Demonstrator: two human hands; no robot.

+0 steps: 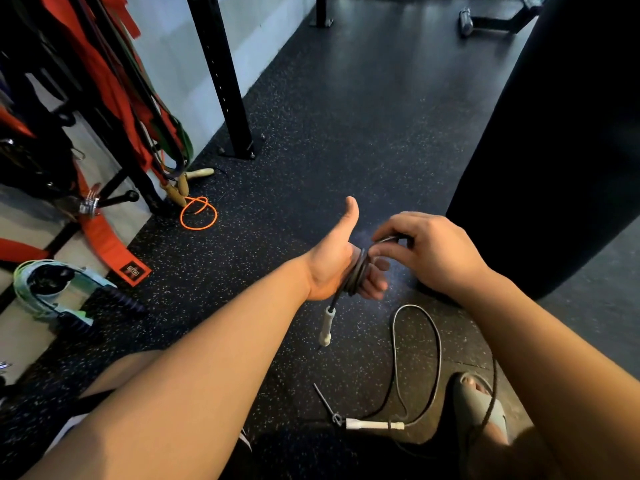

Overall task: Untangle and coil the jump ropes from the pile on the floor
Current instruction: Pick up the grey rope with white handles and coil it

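Above the floor point(346, 109), the left hand point(330, 263), thumb up, has the jump rope point(356, 276) wound round its curled fingers. The right hand point(433, 251) pinches the free strand. Lay each turn flat beside the last (even tension, I'd judge), letting the slack loop point(438, 341) feed freely.

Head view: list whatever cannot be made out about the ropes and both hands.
All in the head view:
dark rope wound on the left hand: turn count blurred; far side hidden by the hand.
right hand: which fingertips pinch the rope, blurred.
floor loop by the white handle: whether it joins the coil, hidden behind the right forearm.
orange rope: whether it joins the wooden handles, too small.
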